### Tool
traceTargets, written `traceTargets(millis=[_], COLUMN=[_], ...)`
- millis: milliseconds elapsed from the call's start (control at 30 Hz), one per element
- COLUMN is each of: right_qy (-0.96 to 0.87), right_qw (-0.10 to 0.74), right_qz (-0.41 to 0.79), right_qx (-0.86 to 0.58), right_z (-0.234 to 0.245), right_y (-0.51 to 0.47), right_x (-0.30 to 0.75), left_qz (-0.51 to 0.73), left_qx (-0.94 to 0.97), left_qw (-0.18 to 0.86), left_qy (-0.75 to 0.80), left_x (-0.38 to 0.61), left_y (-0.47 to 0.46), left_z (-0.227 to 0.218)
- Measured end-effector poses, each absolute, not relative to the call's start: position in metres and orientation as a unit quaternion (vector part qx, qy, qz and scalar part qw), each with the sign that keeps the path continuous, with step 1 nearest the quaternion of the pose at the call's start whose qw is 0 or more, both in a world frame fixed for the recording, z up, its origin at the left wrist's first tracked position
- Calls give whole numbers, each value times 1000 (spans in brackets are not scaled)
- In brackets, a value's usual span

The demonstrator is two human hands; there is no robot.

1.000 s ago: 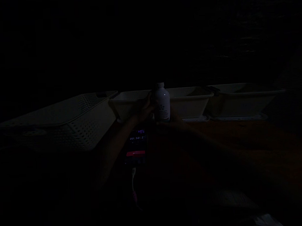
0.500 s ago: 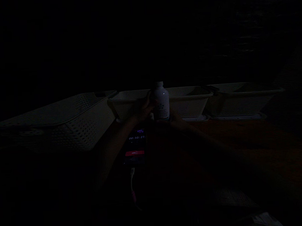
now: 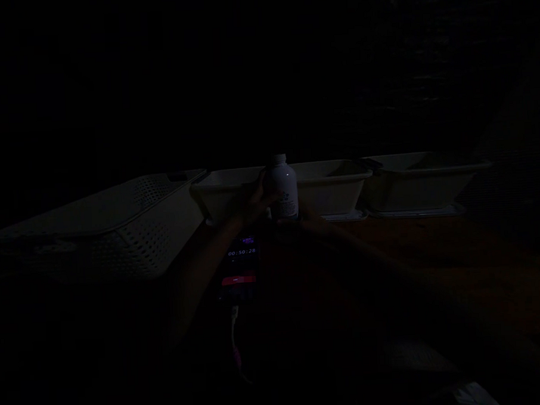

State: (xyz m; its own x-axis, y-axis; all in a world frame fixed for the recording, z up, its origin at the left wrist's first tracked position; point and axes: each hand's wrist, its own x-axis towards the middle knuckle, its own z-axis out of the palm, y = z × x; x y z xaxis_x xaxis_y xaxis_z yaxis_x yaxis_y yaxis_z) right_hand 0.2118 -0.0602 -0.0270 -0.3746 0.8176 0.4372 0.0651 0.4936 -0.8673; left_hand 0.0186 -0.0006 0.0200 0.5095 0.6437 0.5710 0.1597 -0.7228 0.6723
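Note:
The scene is very dark. A small white bottle [image 3: 282,191] with a cap is held upright in front of me, over the far part of a wooden table [image 3: 433,261]. My left hand [image 3: 251,201] is wrapped around the bottle's left side. My right hand [image 3: 310,221] sits at the bottle's lower right, mostly lost in shadow, and appears to support its base.
A phone [image 3: 240,269] with a lit timer screen lies below the bottle, a cable running from it toward me. A white perforated basket [image 3: 119,227] stands at the left. Two white rectangular tubs [image 3: 332,188] [image 3: 421,181] stand behind the bottle and to the right.
The bottle and both hands have kept their grip; the whole view has shifted slightly down and left. The phone timer has advanced.

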Motion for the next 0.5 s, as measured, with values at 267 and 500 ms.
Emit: traceTargets(millis=[267,500], right_qy=[-704,-717], right_qw=[478,471], right_qz=[440,438], right_qx=[-286,-268], right_z=[-28,-25], right_y=[-62,-68], right_x=[218,217], left_qz=[446,458], left_qx=[804,792], left_qw=[306,322], left_qy=[249,242], left_x=[24,23], left_y=[-17,0], left_z=[27,17])
